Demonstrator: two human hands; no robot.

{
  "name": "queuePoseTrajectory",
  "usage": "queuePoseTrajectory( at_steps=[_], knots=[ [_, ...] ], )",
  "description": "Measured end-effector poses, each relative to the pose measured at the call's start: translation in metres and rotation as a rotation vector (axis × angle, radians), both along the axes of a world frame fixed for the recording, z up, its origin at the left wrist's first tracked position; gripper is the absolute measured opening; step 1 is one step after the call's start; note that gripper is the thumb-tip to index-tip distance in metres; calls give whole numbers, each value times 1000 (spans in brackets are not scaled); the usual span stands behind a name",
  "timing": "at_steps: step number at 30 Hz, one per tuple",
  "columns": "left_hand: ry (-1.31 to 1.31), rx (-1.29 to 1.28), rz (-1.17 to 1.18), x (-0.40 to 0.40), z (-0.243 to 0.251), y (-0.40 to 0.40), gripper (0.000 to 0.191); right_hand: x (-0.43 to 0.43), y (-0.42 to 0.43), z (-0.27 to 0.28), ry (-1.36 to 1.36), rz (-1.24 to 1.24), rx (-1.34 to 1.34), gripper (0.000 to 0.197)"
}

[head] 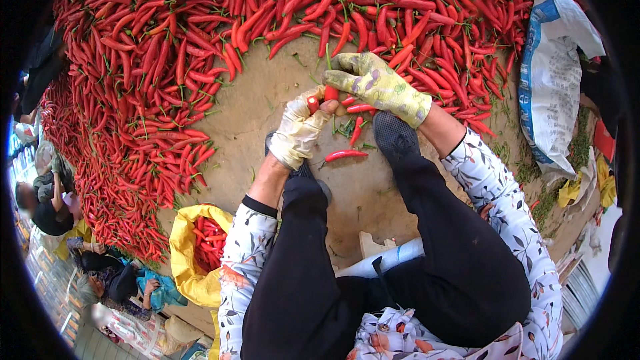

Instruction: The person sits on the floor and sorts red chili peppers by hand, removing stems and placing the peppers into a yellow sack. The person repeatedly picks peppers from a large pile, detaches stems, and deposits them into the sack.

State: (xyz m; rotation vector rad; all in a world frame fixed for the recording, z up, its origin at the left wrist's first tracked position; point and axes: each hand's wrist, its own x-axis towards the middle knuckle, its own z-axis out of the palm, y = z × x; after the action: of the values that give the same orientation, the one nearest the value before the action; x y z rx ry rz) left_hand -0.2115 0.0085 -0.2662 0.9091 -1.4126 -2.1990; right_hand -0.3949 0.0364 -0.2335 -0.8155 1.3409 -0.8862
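Observation:
My left hand (302, 127), in a pale thin glove with the thumb bare, is closed around red chili peppers (312, 103); their blunt red ends show at the top of the fist. My right hand (375, 82), in a yellow patterned glove, pinches at the green stem (328, 59) of a pepper whose red body (331, 93) meets the left fingers. Below the hands, a red chili pepper (346, 155) lies on the floor between my shoes. A smaller one (356, 131) lies above it, beside loose green stems (345, 127).
A large heap of red chili peppers (150, 60) curves around the front and left. A yellow woven sack (187, 225) holding peppers stands at my left. A white and blue woven sack (550, 75) bearing writing lies at the right. Other people (112, 280) sit at the far left.

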Motion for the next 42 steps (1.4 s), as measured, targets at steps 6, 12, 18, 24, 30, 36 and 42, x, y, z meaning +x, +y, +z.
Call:
queuePoseTrajectory(
  at_steps=[6, 12, 18, 24, 30, 36, 42],
  knots=[
    [118, 544, 45, 3, 13, 15, 25, 13, 4, -39, 514, -72, -446, 16],
    [-141, 721, 379, 49, -60, 39, 17, 30, 28, -102, 1184, 454, -247, 25],
    [-217, 408, 308, 30, -39, 27, 23, 35, 15, -73, 128, 36, 173, 31],
    [-338, 187, 203, 21, -12, 18, 20, 37, 12, -37, -43, 24, 197, 20],
    [-297, 587, 380, 42, -39, 23, 16, 37, 27, -46, 957, 214, -440, 16],
    [-264, 552, 454, 59, -49, 36, 22, 18, 53, -92, 1050, 572, -247, 14],
    [-90, 607, 337, 31, -4, 26, 25, 39, 34, -45, -123, -66, 101, 24]
  ],
)
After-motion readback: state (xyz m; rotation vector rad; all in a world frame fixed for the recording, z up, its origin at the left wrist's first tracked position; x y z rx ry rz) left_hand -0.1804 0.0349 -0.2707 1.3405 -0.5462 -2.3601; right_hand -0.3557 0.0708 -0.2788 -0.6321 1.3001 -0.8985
